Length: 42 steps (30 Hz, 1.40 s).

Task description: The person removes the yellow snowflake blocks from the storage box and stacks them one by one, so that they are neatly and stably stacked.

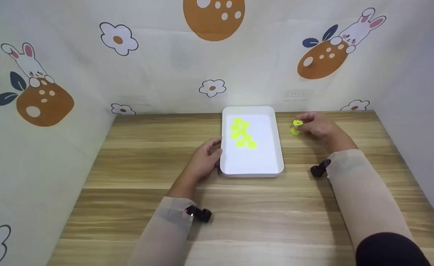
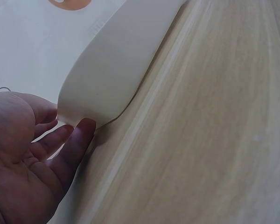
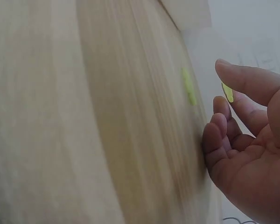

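Observation:
A white tray (image 1: 253,162) lies on the wooden table with several bright yellow flower-shaped discs (image 1: 241,132) inside, mostly toward its left side. My left hand (image 1: 204,158) rests against the tray's left wall, thumb and fingertips touching it from outside. In the left wrist view, those fingertips (image 2: 86,125) meet the tray's corner (image 2: 91,102) low down. To the right of the tray, my right hand (image 1: 317,126) pinches a yellow flower-shaped disc (image 1: 297,122) between thumb and index finger. Another yellow disc (image 1: 295,131) is just below it, on the table.
A cloth wall (image 1: 165,74) with rabbit, fruit and flower prints rises right behind the table (image 1: 139,166), and similar walls stand at both sides. Small black cameras (image 1: 199,213) are strapped over the sleeves at both wrists.

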Tool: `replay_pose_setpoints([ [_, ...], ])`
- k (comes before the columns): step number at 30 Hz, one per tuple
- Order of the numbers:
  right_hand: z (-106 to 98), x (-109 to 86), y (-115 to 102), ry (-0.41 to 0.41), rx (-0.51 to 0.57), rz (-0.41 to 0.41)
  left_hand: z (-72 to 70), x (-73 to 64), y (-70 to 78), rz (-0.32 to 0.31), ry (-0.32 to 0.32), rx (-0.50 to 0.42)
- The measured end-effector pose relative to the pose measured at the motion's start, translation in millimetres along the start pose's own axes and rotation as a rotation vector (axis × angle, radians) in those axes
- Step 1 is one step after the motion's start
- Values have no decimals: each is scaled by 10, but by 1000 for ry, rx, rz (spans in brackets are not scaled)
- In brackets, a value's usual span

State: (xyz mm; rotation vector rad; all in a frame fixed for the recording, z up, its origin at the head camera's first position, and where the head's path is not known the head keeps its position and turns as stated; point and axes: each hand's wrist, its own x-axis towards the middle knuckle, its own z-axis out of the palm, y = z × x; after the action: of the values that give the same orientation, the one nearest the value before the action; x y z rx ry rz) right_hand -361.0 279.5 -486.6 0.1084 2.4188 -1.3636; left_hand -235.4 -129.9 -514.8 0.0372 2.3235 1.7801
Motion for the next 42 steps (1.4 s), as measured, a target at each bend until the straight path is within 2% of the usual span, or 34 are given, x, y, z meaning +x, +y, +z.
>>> replay_pose_setpoints([
  [4,3,17,13,-24,5,10,1,7,-7,-3,2,-6],
  [12,24,0,15,-52,-70,47,-6,11,-15,1,4,-11],
  [24,68,-37,0,-60,-171,-2,-4,15,-21,-38,21,50],
  [29,72,-31,8,-67,-162,-1,2,17,-12,-56,21,49],
  [33,77,-24,16,-54,-161,-2,1,14,-9,-45,18,39],
  [42,67,2,3,-39,-66,18,-3,20,0,-57,9,21],
])
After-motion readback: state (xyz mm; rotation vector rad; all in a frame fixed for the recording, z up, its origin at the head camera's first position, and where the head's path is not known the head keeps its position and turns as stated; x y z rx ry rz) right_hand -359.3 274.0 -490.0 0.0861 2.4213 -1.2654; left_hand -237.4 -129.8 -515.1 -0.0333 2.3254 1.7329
